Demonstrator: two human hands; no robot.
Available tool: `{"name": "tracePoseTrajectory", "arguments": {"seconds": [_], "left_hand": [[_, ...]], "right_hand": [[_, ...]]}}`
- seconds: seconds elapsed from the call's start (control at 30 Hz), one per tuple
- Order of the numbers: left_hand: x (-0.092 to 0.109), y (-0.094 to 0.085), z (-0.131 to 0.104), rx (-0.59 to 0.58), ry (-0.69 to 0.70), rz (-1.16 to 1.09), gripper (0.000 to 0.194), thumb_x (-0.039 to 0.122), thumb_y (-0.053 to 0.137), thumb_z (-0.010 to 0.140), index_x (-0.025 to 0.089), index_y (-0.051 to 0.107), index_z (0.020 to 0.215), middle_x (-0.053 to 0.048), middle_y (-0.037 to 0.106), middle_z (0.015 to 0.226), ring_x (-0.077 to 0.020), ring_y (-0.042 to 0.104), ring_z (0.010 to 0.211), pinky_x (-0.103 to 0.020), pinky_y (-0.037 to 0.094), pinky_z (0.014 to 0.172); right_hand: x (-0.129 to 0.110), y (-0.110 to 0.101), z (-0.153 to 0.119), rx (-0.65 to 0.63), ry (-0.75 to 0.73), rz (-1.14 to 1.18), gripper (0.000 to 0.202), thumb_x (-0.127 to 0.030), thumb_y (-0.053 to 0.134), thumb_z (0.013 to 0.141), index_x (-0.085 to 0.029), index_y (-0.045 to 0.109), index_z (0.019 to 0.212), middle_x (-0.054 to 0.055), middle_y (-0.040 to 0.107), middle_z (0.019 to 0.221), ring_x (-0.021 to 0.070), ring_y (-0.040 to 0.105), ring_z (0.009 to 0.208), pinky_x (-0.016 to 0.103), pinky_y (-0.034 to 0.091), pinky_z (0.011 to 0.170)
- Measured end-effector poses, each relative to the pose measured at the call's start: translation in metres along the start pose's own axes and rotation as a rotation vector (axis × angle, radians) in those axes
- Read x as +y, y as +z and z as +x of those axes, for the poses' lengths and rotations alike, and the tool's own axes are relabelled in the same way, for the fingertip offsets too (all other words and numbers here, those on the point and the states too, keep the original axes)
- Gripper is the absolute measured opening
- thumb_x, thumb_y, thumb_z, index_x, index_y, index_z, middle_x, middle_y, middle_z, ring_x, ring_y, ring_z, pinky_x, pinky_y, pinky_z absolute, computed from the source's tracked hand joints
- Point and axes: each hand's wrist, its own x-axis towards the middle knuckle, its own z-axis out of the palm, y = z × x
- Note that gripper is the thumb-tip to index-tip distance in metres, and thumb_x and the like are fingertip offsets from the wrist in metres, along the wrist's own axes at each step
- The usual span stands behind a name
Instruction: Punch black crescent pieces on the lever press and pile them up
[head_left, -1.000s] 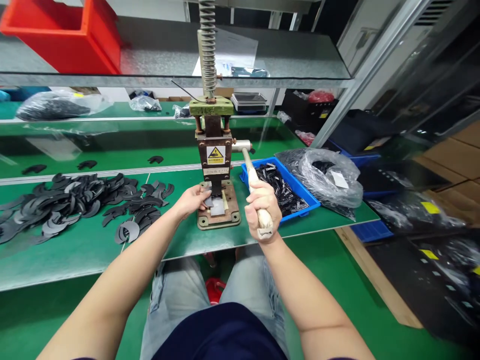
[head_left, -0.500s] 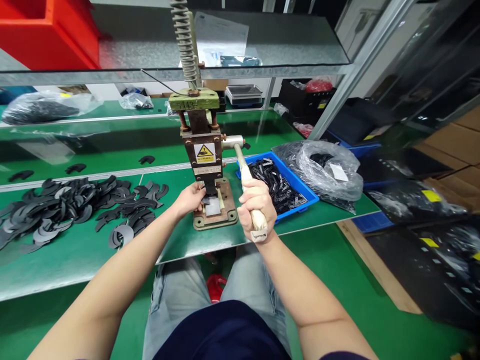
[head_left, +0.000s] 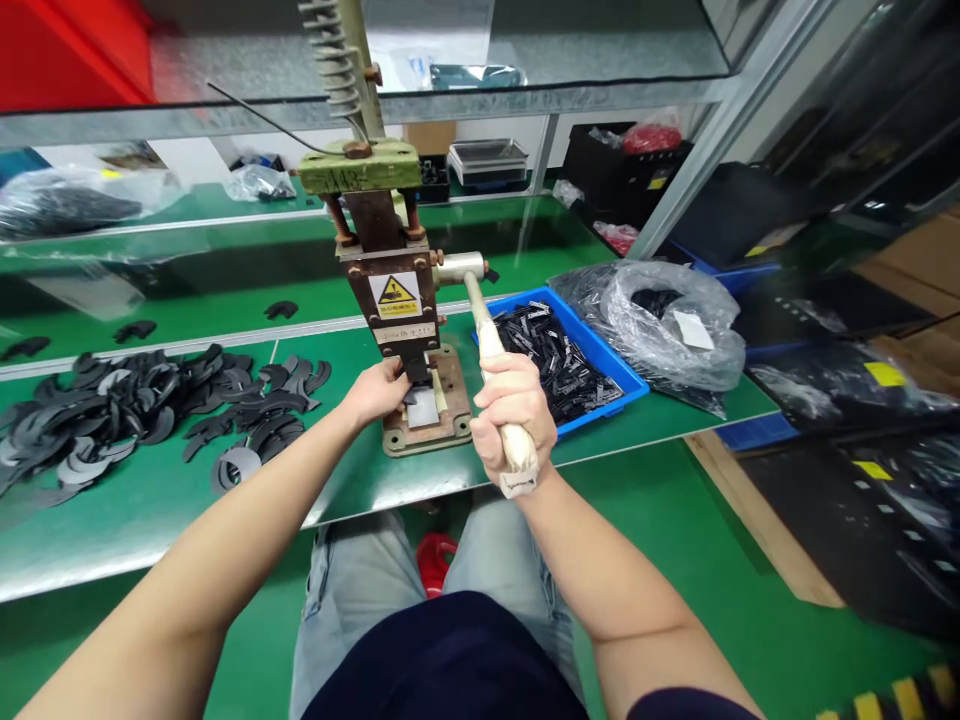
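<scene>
A hand press (head_left: 386,285) with a warning label and a tall spring stands on the green table. My right hand (head_left: 516,412) is wrapped round its pale, taped lever (head_left: 487,330). My left hand (head_left: 379,391) is at the press's lower end, its fingertips pinching a small dark piece (head_left: 410,397) under the press head, beside a light metal plate (head_left: 424,408); much of the piece is hidden. Left of the press lies a pile of dark curved pieces (head_left: 142,410). To its right, a blue tray (head_left: 600,350) holds many small black parts.
Clear plastic bags (head_left: 667,320) lie right of the tray. A metal shelf (head_left: 600,98) with a red bin (head_left: 75,50) crosses above the table. Several curved pieces lie on the green surface behind. Boxes and bagged items stand at the far right.
The view has shifted slightly, so the press appears further left and closer. Both hands keep their places, the left at the press base and the right round the lever.
</scene>
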Motion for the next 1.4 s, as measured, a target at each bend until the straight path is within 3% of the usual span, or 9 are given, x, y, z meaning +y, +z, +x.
{"name": "tracePoseTrajectory", "arguments": {"seconds": [0.27,0.53,0.6,0.7,0.8,0.87,1.0,1.2,1.4], "left_hand": [[0.005,0.006,-0.017,0.078,-0.006,0.163,0.028,0.053,0.065,0.098,0.026,0.071,0.096,0.001,0.065,0.057,-0.0227,0.066,0.054,-0.030,0.044,0.059],[-0.009,-0.002,-0.067,0.012,0.220,-0.167,0.031,0.050,0.071,0.093,0.023,0.074,0.108,-0.006,0.076,0.098,-0.0219,0.069,0.078,-0.033,0.054,0.074],[-0.023,-0.020,-0.085,0.046,0.275,-0.073,0.031,0.047,0.070,0.093,0.024,0.078,0.111,-0.008,0.076,0.106,-0.0243,0.070,0.092,-0.035,0.055,0.086],[-0.060,-0.065,-0.115,0.253,0.280,0.187,0.032,0.045,0.064,0.098,0.024,0.077,0.119,-0.010,0.075,0.113,-0.0254,0.069,0.100,-0.037,0.054,0.096],[-0.105,-0.119,-0.142,0.502,0.125,0.416,0.035,0.049,0.065,0.097,0.023,0.076,0.117,-0.012,0.074,0.114,-0.0277,0.069,0.099,-0.039,0.055,0.094],[-0.128,-0.151,-0.153,0.547,-0.001,0.552,0.039,0.052,0.066,0.095,0.022,0.075,0.118,-0.013,0.074,0.113,-0.0316,0.069,0.104,-0.043,0.054,0.098],[-0.144,-0.180,-0.145,0.476,-0.057,0.702,0.047,0.058,0.065,0.094,0.021,0.075,0.123,-0.017,0.076,0.124,-0.0382,0.067,0.116,-0.048,0.051,0.103],[-0.124,-0.171,-0.103,0.297,-0.064,0.871,0.051,0.062,0.065,0.093,0.022,0.075,0.122,-0.018,0.079,0.123,-0.0427,0.068,0.119,-0.049,0.052,0.096],[-0.118,-0.171,-0.088,0.235,-0.024,0.901,0.036,0.043,0.058,0.098,0.021,0.076,0.119,-0.016,0.080,0.125,-0.0382,0.071,0.119,-0.045,0.052,0.094]], "right_hand": [[-0.001,-0.003,-0.001,-0.017,0.002,-0.023,0.009,-0.030,0.071,0.092,-0.028,0.062,0.092,-0.001,0.068,0.087,0.0273,0.072,0.113,0.061,0.058,0.102],[-0.007,-0.003,0.005,-0.013,0.012,-0.041,0.009,-0.026,0.070,0.090,-0.028,0.061,0.090,0.001,0.068,0.087,0.0291,0.073,0.111,0.060,0.060,0.102],[-0.006,-0.001,0.007,0.017,0.009,-0.062,0.009,-0.027,0.070,0.089,-0.028,0.062,0.089,0.001,0.067,0.085,0.0295,0.073,0.108,0.059,0.061,0.102],[-0.003,0.002,0.008,0.025,0.005,-0.067,0.012,-0.030,0.072,0.088,-0.027,0.061,0.087,0.001,0.066,0.083,0.0301,0.073,0.104,0.062,0.061,0.100],[-0.001,0.005,0.009,0.046,-0.009,-0.047,0.013,-0.030,0.073,0.087,-0.026,0.060,0.086,0.001,0.066,0.082,0.0296,0.073,0.102,0.062,0.061,0.099],[0.000,0.007,0.008,0.079,-0.011,-0.036,0.012,-0.028,0.072,0.087,-0.026,0.060,0.086,0.001,0.066,0.081,0.0293,0.073,0.101,0.061,0.061,0.098],[0.000,0.011,0.009,0.115,-0.017,-0.036,0.012,-0.027,0.072,0.086,-0.026,0.060,0.085,0.001,0.064,0.081,0.0283,0.073,0.098,0.060,0.060,0.097],[-0.003,0.007,0.012,0.060,-0.013,-0.082,0.013,-0.029,0.071,0.089,-0.027,0.059,0.084,0.000,0.063,0.080,0.0277,0.072,0.097,0.062,0.061,0.100],[-0.004,0.005,0.011,0.053,-0.014,-0.071,0.013,-0.029,0.072,0.090,-0.025,0.060,0.085,0.002,0.065,0.083,0.0297,0.072,0.104,0.063,0.059,0.101]]}}
